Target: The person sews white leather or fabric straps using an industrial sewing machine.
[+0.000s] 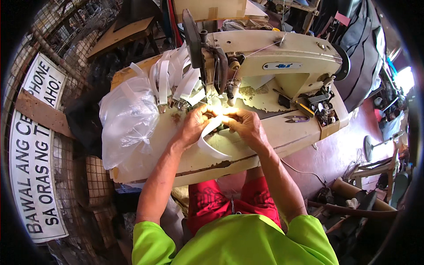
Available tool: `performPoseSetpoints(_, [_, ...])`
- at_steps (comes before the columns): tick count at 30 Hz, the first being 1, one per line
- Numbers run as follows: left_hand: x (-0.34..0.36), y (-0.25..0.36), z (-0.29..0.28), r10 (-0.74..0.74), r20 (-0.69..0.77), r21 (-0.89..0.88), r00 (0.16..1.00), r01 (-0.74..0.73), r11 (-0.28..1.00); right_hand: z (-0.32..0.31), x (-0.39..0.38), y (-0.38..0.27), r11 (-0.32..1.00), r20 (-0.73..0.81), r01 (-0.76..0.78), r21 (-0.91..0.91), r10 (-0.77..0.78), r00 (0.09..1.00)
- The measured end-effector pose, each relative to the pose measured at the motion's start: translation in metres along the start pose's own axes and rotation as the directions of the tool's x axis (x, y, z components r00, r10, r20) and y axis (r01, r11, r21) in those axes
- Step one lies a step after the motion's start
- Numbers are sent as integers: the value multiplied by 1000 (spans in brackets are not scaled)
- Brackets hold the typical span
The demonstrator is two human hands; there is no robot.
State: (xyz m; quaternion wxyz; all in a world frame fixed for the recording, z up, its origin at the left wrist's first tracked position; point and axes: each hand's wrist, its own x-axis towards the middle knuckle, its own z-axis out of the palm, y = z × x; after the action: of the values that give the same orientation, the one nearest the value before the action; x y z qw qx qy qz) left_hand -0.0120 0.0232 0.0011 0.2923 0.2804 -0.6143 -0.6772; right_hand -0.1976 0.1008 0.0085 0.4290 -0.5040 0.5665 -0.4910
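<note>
A cream sewing machine (251, 51) stands on a worn table, its lamp glaring over the needle area. Just in front of the needle, my left hand (194, 126) is closed with its fingertips pinching a white strap (210, 140). My right hand (245, 127) pinches the same strap close beside it, fingertips almost meeting the left ones. From the fingers the strap's free end curls down over the table's front part. Bright light washes out the spot between the fingertips, so the strap's edge there is hard to make out. Several more white straps (170, 73) lie heaped behind my left hand.
A clear plastic bag (128, 117) with whitish contents sits at the table's left. Small thread snips (297, 119), a yellow-handled tool (304, 109) and a tray of bobbins and small parts (327, 112) lie to the right. A lettered white sign (35, 176) hangs on wire mesh at far left.
</note>
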Motion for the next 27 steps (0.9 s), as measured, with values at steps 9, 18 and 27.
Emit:
performPoseSetpoints(9, [4,0,-2,35,124,-131,992,-19,991,-5,5,4,999,5,-15,-49,15,1000])
performPoseSetpoints(18, [1,8,-5,-19,166,-176,986,49,983,-4,1,5,998,-22,-9,66,11,1000])
performPoseSetpoints(27, [5,12,0,3,197,-89,980,14,996,-30,11,-8,995,226,-100,-5,99,969])
